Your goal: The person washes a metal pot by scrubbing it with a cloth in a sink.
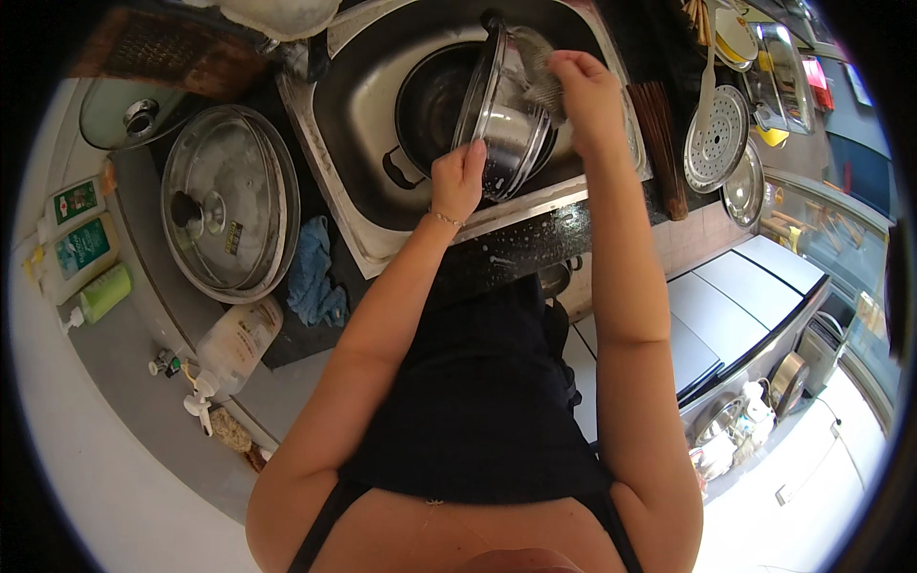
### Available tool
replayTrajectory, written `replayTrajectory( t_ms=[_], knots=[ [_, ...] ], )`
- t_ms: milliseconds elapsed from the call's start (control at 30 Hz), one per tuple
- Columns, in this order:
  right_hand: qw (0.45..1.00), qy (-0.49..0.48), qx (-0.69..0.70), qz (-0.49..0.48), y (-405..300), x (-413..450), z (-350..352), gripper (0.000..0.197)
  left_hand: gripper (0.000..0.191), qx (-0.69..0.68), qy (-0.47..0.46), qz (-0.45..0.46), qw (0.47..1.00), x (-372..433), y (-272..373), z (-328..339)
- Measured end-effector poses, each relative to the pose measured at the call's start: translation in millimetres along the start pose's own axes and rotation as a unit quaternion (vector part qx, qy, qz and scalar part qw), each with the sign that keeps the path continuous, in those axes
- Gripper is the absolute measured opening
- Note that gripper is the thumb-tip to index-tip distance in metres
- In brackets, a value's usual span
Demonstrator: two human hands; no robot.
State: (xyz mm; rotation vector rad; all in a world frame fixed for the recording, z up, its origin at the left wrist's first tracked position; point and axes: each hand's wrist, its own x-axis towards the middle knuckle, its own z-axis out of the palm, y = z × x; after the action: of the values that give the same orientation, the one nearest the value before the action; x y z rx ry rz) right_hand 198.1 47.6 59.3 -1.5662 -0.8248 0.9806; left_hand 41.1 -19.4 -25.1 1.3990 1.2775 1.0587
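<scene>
Over the sink, my left hand (457,180) grips the near rim of a wet stainless steel pot (512,129) with a glass lid (478,89) against its opening. The pot is tipped on its side, the lid's dark knob towards the far side. My right hand (591,97) pinches a greyish mesh scrubbing cloth (546,79) against the pot's outer base. Beneath them a dark pan (430,100) with a black loop handle lies in the steel sink basin (351,143). Drops of water and suds cling to the pot's side.
Left of the sink (322,179) are large glass lids (222,200), a blue cloth (313,276) and a pump bottle (240,344). Several detergent bottles (82,247) stand by the wall. Right of it lie a bundle of chopsticks (659,150) and a perforated steel steamer plate (716,140). The black counter edge (501,251) is wet.
</scene>
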Motion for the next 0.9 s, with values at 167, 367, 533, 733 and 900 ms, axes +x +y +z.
replayTrajectory(
  t_ms=[167,367,533,733,900],
  knots=[
    [0.994,-0.073,-0.068,0.039,-3.2,-2.0,-1.0,0.018,0.039,-0.02,0.011,-0.008,1.0,-2.2,-0.7,3.3],
    [0.908,-0.018,-0.386,-0.162,-10.2,-7.0,22.2,0.026,0.039,-0.012,0.012,-0.01,1.0,-2.4,-2.5,2.1],
    [0.913,-0.091,-0.364,-0.161,-9.5,0.0,11.1,0.029,0.04,-0.006,0.015,-0.013,1.0,-2.1,-0.4,2.0],
    [0.933,-0.098,-0.347,0.017,-12.6,-3.1,13.2,0.039,0.039,0.004,0.025,0.0,1.0,-1.4,0.3,2.7],
    [0.91,-0.013,-0.414,0.019,-8.6,-18.7,21.4,0.04,0.039,-0.008,0.018,-0.009,1.0,-1.5,1.9,2.9]
  ],
)
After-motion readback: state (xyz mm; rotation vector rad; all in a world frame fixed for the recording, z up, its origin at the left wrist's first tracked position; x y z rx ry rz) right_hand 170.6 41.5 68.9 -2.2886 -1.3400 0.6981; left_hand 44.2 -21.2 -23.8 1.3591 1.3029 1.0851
